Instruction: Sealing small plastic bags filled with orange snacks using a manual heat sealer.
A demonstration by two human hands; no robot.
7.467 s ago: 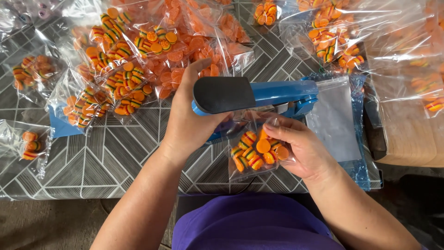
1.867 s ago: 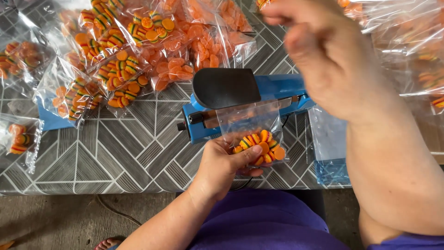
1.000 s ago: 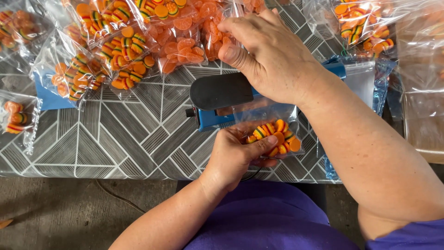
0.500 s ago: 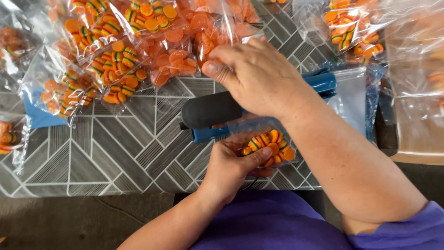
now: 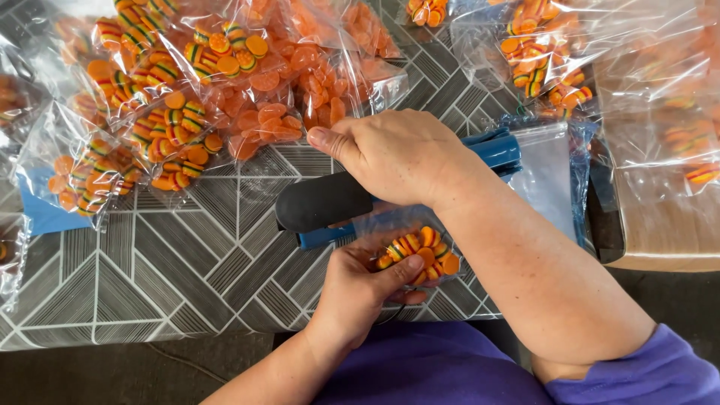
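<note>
Sealer (image 5: 330, 201) hemmed: filled bags (image 5: 187, 112) behind, table edge (image 5: 150, 339) near.

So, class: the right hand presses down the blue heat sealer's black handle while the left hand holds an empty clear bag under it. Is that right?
Not quite. In the head view, the clear plastic bag in the left hand holds striped orange burger-shaped pieces. The right hand does press the blue heat sealer's black handle.

A small packing workshop: heaps of filled clear bags (image 5: 187, 112) lie around a blue heat sealer (image 5: 330, 206) on the patterned counter (image 5: 150, 270).
</note>
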